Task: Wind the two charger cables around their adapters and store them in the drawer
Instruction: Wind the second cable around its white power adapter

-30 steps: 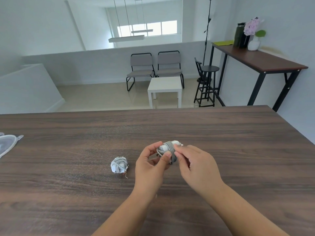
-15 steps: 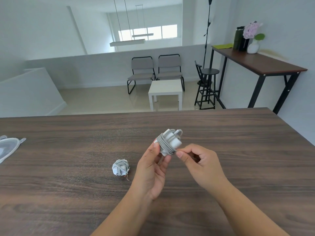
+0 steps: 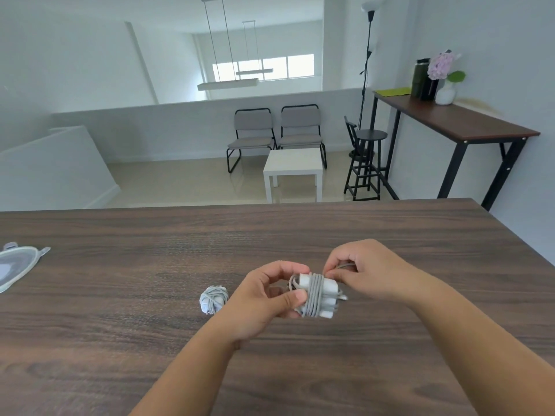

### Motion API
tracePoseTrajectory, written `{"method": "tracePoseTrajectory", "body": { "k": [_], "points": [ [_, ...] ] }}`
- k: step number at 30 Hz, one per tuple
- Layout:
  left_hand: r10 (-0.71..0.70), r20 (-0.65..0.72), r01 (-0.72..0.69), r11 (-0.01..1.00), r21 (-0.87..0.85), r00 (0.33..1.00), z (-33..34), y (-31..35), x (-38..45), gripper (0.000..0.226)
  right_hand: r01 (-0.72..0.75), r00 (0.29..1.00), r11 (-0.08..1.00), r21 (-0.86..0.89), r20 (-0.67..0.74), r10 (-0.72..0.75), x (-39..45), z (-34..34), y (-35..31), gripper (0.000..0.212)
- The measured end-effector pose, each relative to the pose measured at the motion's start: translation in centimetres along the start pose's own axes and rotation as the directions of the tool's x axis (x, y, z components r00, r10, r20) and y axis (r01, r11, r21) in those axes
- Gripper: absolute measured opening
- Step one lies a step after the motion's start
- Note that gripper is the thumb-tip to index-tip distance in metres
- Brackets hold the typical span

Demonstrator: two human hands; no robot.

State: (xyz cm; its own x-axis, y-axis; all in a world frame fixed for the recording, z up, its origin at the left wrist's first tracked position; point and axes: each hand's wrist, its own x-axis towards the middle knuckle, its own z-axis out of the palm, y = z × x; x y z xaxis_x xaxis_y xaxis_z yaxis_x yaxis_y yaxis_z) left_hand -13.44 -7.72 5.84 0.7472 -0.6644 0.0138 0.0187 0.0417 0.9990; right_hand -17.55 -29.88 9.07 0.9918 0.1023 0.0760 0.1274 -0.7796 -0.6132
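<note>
Above the dark wooden table [image 3: 390,235], my left hand [image 3: 264,298] grips a white charger adapter [image 3: 318,292] by its left end. A grey cable is wound around its middle in several turns. My right hand [image 3: 369,271] pinches the loose end of that cable at the adapter's upper right corner. A second, smaller adapter [image 3: 213,299] lies on the table to the left of my left hand, wrapped in its own grey cable. No drawer is in view.
A clear plastic lid [image 3: 18,265] lies at the table's left edge. Beyond the table stand a white side table [image 3: 292,168], two grey chairs [image 3: 276,133], a black stool [image 3: 365,163] and a tall desk [image 3: 450,121] on the right.
The adapter has come down and turned sideways in my left hand. My right hand moved up to its far right corner and now pinches the cable end. The camera has tilted.
</note>
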Motion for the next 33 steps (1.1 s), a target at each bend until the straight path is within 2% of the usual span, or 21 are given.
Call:
{"method": "tracePoseTrajectory", "body": {
  "k": [3,6,8,11,14,17,20,22,24,27,33],
  "points": [
    [0.034,-0.052,-0.022,0.977,0.211,0.998,0.0,-0.4,0.1,0.031,-0.015,1.000,0.994,-0.107,0.000,0.015,0.3,0.6,-0.1,0.006],
    [0.153,-0.134,-0.070,0.872,0.485,0.979,0.2,-1.3,0.4,0.035,-0.034,0.999,0.992,-0.121,-0.046,0.028,0.3,1.4,-0.2,0.009],
    [0.248,-0.188,-0.112,0.836,0.538,0.950,0.5,-1.9,0.5,0.036,-0.064,0.992,0.992,-0.105,-0.114,0.052,0.3,2.1,-0.3,0.010],
    [0.365,-0.295,-0.143,0.807,0.573,0.883,1.4,-2.2,0.7,0.036,-0.113,0.957,0.993,0.014,-0.268,0.113,0.3,3.2,-0.5,0.009],
    [0.329,-0.425,-0.092,0.867,0.490,0.844,2.0,-2.3,1.1,0.037,-0.114,0.908,0.984,0.139,-0.388,0.160,0.2,4.3,-0.6,0.007],
    [0.243,-0.508,-0.064,0.937,0.344,0.826,2.0,-2.6,1.8,0.035,-0.079,0.879,0.950,0.301,-0.429,0.208,-0.1,5.3,-0.6,0.007],
    [0.158,-0.548,-0.124,0.987,0.099,0.822,2.4,-2.2,2.1,0.031,-0.010,0.856,0.911,0.412,-0.468,0.220,-0.2,6.0,-0.8,0.009],
    [0.083,-0.560,-0.158,0.984,-0.087,0.824,3.1,-1.8,2.2,0.026,0.053,0.837,0.909,0.414,-0.514,0.185,-0.2,6.1,-1.0,0.013],
    [-0.016,-0.544,-0.149,0.955,-0.257,0.839,3.4,-1.7,2.3,0.021,0.109,0.831,0.921,0.373,-0.543,0.121,-0.2,6.1,-1.1,0.017],
    [-0.157,-0.448,-0.080,0.881,-0.466,0.880,3.2,-1.8,2.3,0.024,0.122,0.857,0.938,0.325,-0.512,0.066,-0.2,5.6,-1.1,0.017],
    [-0.245,-0.257,0.097,0.872,-0.480,0.935,2.1,-2.1,2.1,0.038,0.173,0.913,0.958,0.229,-0.401,-0.069,-0.3,4.7,-0.9,0.019]
  ]
}}
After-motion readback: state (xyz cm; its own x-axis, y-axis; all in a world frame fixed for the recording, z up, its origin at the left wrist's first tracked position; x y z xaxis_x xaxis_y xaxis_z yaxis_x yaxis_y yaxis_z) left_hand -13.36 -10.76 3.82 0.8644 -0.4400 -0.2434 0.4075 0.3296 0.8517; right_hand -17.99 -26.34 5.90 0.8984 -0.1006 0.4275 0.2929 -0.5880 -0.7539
